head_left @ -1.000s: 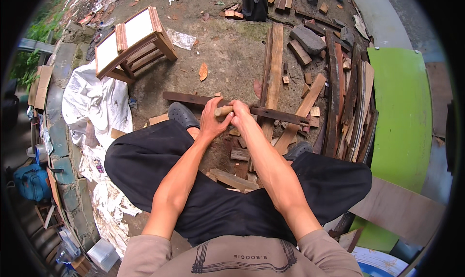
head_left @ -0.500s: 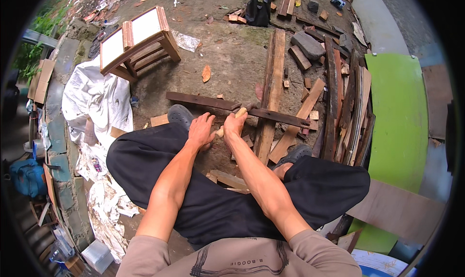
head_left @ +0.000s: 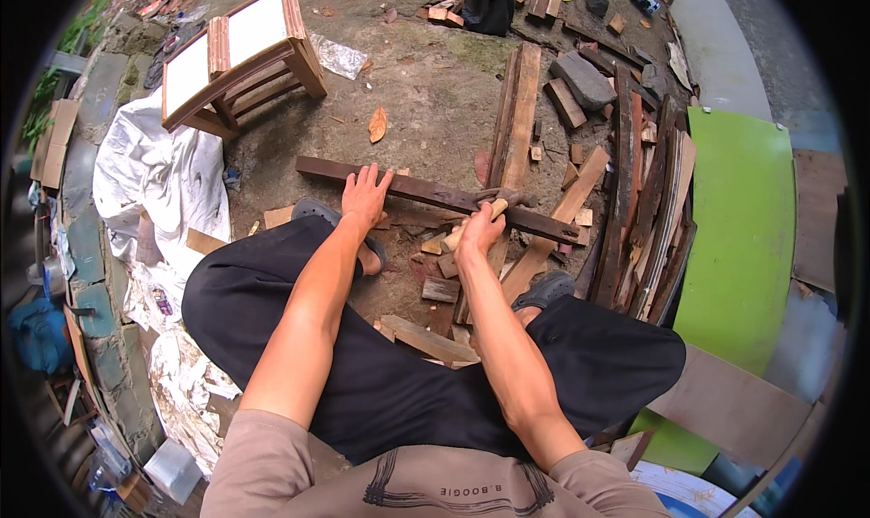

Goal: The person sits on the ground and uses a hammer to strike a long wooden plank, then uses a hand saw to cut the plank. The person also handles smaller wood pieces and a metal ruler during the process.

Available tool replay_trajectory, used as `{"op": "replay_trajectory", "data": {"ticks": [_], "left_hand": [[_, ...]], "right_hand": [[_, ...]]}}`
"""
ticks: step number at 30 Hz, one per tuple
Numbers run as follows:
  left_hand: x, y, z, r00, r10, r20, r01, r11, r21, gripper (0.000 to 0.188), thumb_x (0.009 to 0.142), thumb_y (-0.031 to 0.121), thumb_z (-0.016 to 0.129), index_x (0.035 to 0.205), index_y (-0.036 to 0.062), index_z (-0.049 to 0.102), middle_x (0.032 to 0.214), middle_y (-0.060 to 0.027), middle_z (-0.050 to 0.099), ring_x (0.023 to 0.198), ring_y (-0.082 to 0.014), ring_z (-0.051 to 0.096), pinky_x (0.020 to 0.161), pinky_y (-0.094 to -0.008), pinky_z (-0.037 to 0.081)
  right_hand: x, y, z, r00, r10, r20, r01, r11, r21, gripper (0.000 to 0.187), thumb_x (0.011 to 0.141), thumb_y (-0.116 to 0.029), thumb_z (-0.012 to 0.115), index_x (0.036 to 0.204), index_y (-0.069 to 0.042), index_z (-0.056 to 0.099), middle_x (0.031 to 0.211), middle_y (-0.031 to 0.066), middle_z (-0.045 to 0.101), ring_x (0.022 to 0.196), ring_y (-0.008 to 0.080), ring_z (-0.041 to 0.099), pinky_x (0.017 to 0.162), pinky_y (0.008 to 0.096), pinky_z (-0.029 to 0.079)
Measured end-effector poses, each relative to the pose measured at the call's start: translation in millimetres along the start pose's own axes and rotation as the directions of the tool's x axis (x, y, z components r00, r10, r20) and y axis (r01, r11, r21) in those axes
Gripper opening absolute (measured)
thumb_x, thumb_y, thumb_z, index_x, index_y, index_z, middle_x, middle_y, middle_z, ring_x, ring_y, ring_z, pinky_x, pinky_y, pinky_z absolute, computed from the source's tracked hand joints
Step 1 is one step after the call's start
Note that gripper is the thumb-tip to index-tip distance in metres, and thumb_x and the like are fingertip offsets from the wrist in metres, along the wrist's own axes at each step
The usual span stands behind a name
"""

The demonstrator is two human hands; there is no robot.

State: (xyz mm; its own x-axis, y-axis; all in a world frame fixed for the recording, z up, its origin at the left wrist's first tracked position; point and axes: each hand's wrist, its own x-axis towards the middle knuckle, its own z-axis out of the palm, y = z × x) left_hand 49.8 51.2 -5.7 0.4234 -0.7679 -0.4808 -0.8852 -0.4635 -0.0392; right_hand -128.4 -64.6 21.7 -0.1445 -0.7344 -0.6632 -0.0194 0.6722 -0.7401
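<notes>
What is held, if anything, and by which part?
The right hand grips a hammer by its wooden handle; the left hand lies spread on a dark plank.

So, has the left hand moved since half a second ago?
Yes: the left hand has moved forward, away from the body, closer to the dry orange-brown leaf on the ground, and now lies over the dark wooden beam.

In daylight we see a rough, stained floor point(head_left: 435, 92), a block wall point(head_left: 83, 237) at left, a white-topped wooden stool point(head_left: 256, 27) and a green board point(head_left: 739, 246) at right.
</notes>
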Motion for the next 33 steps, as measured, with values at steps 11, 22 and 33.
{"op": "replay_trajectory", "data": {"ticks": [11,22,33], "left_hand": [[36.4,22.8,22.5,0.958,0.189,-0.217,-0.208,0.976,-0.067,0.047,0.080,0.031,0.077,0.117,0.0116,0.056,0.110,-0.0090,0.063,0.106,-0.0297,0.061,0.090,-0.0449,0.050],[13.4,77.0,34.3,0.971,0.108,-0.213,-0.184,0.906,-0.381,0.072,0.089,0.036,0.067,0.149,0.0088,0.037,0.151,-0.0167,0.041,0.140,-0.0371,0.037,0.112,-0.0472,0.037],[10.3,43.5,20.5,0.985,0.073,0.155,-0.036,0.973,-0.229,0.086,0.092,0.049,0.061,0.158,0.0271,0.011,0.163,-0.0156,0.016,0.145,-0.0473,0.023,0.112,-0.0535,0.037]], "right_hand": [[10.9,-3.2,-147.2,0.958,-0.279,0.067,0.287,0.919,-0.271,0.063,0.086,-0.020,0.071,0.141,-0.001,0.046,0.113,0.0147,0.062,0.087,0.0206,0.063,0.072,0.0352,0.051],[53.3,21.9,-147.4,0.944,-0.222,0.242,0.323,0.765,-0.557,0.054,0.090,-0.020,0.066,0.136,0.001,0.047,0.113,0.0145,0.060,0.091,0.0264,0.065,0.067,0.0351,0.057],[47.2,-1.7,-135.7,0.965,-0.128,0.231,0.187,0.948,-0.256,0.055,0.098,-0.020,0.056,0.144,-0.006,0.030,0.084,0.0092,0.057,0.049,0.0144,0.053,0.037,0.0296,0.045]]}}
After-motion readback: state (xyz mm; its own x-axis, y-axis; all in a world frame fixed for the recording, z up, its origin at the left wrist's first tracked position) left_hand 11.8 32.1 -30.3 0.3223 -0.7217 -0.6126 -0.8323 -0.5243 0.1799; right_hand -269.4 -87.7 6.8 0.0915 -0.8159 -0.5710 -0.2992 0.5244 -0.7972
